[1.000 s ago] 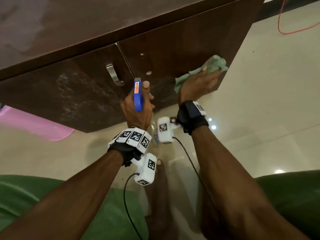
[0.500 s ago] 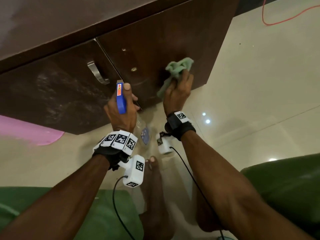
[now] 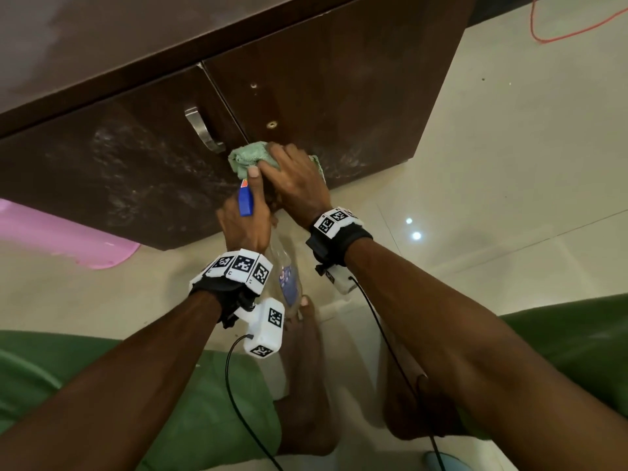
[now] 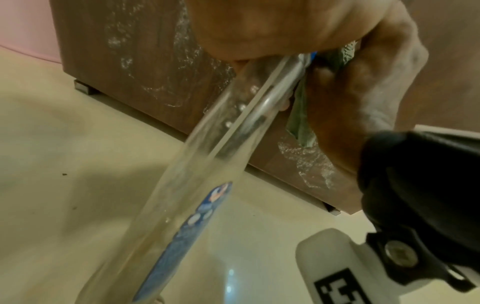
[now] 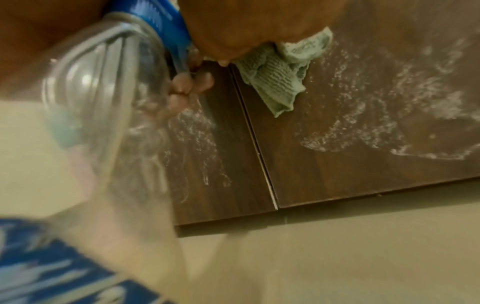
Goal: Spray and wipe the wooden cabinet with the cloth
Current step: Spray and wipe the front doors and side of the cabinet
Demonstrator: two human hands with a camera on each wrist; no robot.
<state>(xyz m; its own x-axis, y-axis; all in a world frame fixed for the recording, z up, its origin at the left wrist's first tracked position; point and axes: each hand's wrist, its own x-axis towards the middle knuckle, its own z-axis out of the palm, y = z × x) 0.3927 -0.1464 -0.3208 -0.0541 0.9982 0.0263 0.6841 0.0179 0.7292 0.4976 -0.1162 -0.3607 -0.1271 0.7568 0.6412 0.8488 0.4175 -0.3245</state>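
The dark wooden cabinet (image 3: 339, 79) has two doors streaked with white spray foam (image 5: 389, 107). My right hand (image 3: 292, 178) presses a green cloth (image 3: 246, 158) against the doors near the seam, just below the metal handle (image 3: 204, 130); the cloth's corner (image 5: 275, 82) hangs under the palm. My left hand (image 3: 244, 219) grips the neck of a clear spray bottle (image 4: 207, 164) with a blue trigger head (image 3: 245, 200), directly beside the right hand. The bottle body points down toward the floor.
A pink plastic object (image 3: 68, 236) lies on the glossy tiled floor (image 3: 509, 198) at the left of the cabinet. An orange cable (image 3: 571, 32) runs at the far right. My bare feet (image 3: 306, 385) and green clothing (image 3: 204, 402) are below the hands.
My right hand has swept the cloth leftward across the right door to the seam, beside the left hand. The left hand kept its grip on the bottle.
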